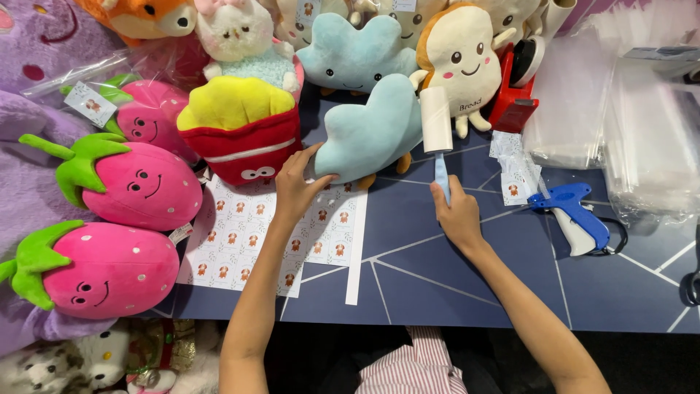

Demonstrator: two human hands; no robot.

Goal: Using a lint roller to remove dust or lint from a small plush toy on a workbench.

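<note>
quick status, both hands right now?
Left hand: open, fingers resting on the light blue cloud plush.
Right hand: closed, holding the lint roller by its blue handle.

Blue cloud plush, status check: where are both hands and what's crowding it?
Left hand steadies blue cloud plush. Right hand closed on lint roller, against the plush. Red fries plush close on its left.

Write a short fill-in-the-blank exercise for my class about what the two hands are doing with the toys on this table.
1. The right hand holds a lint roller by its ____ handle.
2. The left hand rests on a light blue ____-shaped plush.
3. The sticker sheets lie partly under the ____ hand.

Missing words: blue; cloud; left
</note>
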